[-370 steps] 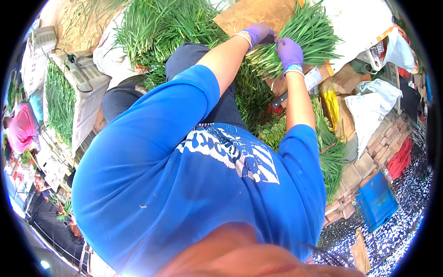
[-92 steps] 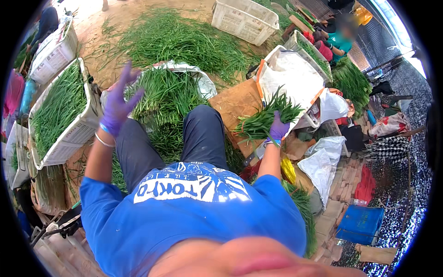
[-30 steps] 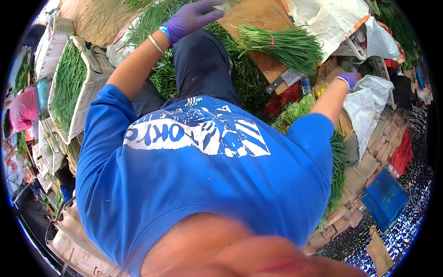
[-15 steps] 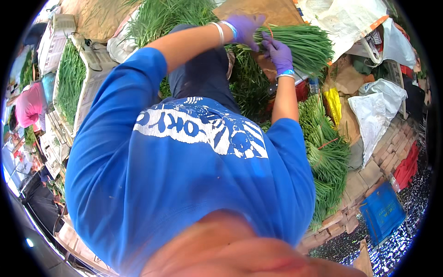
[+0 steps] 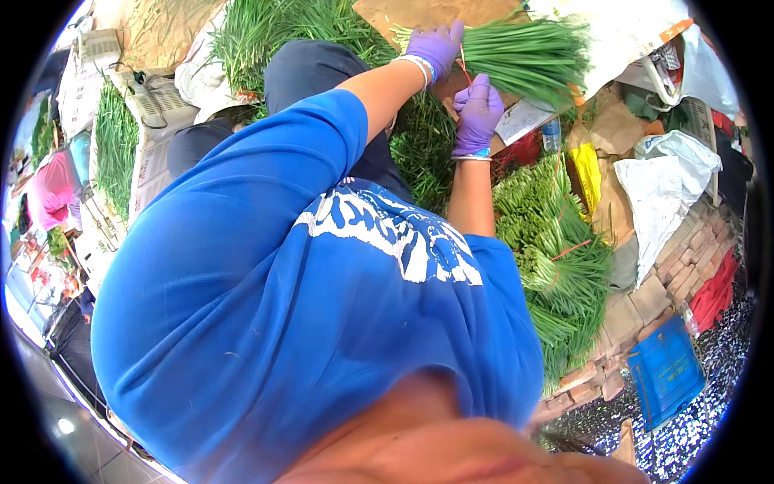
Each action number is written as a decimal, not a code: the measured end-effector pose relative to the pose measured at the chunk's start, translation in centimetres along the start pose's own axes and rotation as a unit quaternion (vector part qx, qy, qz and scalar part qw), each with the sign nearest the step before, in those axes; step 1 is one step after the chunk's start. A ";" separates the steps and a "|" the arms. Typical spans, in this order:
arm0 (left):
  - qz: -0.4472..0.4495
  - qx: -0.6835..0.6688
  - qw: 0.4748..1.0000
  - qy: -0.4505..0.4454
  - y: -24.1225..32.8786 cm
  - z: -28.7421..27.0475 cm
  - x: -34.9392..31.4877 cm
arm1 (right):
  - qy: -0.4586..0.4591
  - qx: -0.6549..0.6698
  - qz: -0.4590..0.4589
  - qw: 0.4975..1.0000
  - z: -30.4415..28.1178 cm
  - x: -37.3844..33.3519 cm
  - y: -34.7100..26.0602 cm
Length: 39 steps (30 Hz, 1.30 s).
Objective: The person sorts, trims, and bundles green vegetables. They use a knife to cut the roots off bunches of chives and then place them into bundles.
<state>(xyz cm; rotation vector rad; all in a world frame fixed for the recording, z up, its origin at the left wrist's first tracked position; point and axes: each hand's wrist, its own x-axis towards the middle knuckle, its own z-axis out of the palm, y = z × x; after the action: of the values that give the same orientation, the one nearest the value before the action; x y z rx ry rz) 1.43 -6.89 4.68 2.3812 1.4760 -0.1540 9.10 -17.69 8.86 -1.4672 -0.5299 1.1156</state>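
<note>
A bunch of long green chives [image 5: 524, 55] lies across brown cardboard [image 5: 439, 18], its pale stem ends to the left and leaf tips to the right. My left hand [image 5: 435, 50], in a purple glove, is wrapped over the bunch near the stems. A thin red tie [image 5: 463, 60] runs down from the bunch to my right hand [image 5: 478, 117]. That hand, also gloved in purple, is closed just below the bunch and pinches the tie's end. Between my leg and the right forearm lies a heap of loose greens [image 5: 423, 145].
Tied bunches of chives [image 5: 556, 266] are stacked beside my right arm. More loose chives [image 5: 298, 32] lie at the far left, near a plastic crate [image 5: 153, 121]. White bags [image 5: 665, 189] and a blue bag [image 5: 667, 371] are on the right. A person in pink [image 5: 52, 189] bends over at left.
My right hand has come down toward me from the bunch, drawing the red tie taut. My left hand has moved from a blurred, spread position to a grip on the bunch.
</note>
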 end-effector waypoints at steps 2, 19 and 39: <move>-0.017 -0.010 1.000 -0.010 0.3 0.0 -0.2 | 0.003 0.001 -0.004 1.000 0.1 -0.9 0.1; 0.007 -0.070 0.972 -0.224 -1.5 -1.9 3.6 | 0.064 0.027 -0.007 0.998 -3.1 -5.3 5.3; 0.359 -0.654 0.479 -0.464 -3.1 -16.0 -15.8 | -0.368 -0.054 -0.338 0.865 -0.8 -5.9 -12.0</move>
<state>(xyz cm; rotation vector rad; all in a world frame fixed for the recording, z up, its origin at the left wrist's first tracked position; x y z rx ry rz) -9.86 -13.69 23.17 0.9398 -0.1955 -0.0313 10.33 -20.09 21.99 -0.7624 -1.5311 1.0367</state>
